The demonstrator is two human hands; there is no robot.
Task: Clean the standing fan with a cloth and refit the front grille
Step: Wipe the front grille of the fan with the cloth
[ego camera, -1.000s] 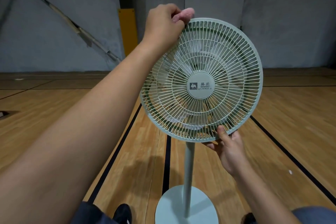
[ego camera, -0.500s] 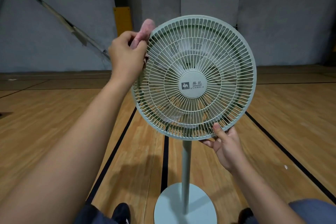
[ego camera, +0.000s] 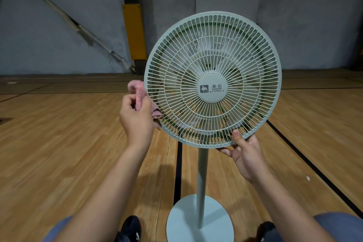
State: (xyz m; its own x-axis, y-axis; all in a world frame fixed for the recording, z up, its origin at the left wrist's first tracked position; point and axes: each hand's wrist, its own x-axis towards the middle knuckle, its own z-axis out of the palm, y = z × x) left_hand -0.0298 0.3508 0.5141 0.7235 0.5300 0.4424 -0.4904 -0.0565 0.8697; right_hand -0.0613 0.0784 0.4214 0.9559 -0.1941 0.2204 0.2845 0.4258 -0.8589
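Dim, even indoor light, soft shadows on the floor [ego camera: 59,153] (edges bowed), focus perhaps slightly soft.

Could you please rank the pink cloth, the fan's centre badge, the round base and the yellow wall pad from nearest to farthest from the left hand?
1. Pink cloth, gripped in the left hand.
2. Centre badge, to its right.
3. Yellow wall pad, at the far wall.
The round base, on the floor below, is too uncertain to rank.

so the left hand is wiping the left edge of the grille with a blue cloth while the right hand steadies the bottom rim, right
Not quite: the cloth is pink, not blue, as the head view shows. The rest holds: the left hand holds it against the left edge of the front grille, and the right hand grips the bottom rim.
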